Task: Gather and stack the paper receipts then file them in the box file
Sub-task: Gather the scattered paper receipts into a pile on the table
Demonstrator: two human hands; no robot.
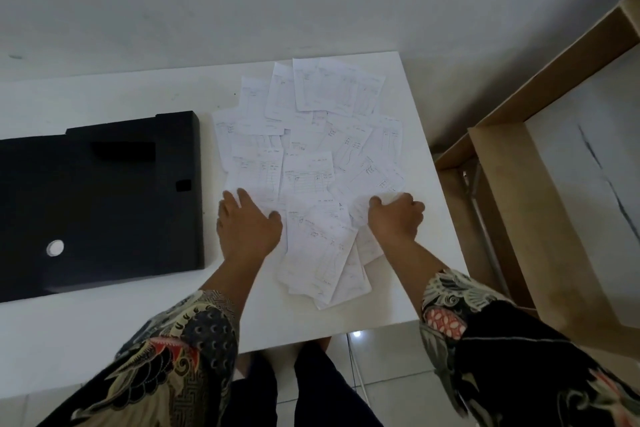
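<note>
Several white paper receipts (311, 156) lie scattered and overlapping on the right half of the white table (104, 322). A black box file (97, 204) lies flat and closed to their left, with a round finger hole near its front. My left hand (247, 229) rests flat on the left edge of the receipt spread, fingers apart. At the spread's right side my right hand (396, 215) is closed on a crumpled receipt (362, 206). A looser bunch of receipts (322, 253) lies between my two hands.
A wooden shelf unit (502, 156) stands close to the table's right edge. A pale wall runs behind the table. Tiled floor (381, 374) and my legs show below the table's front edge.
</note>
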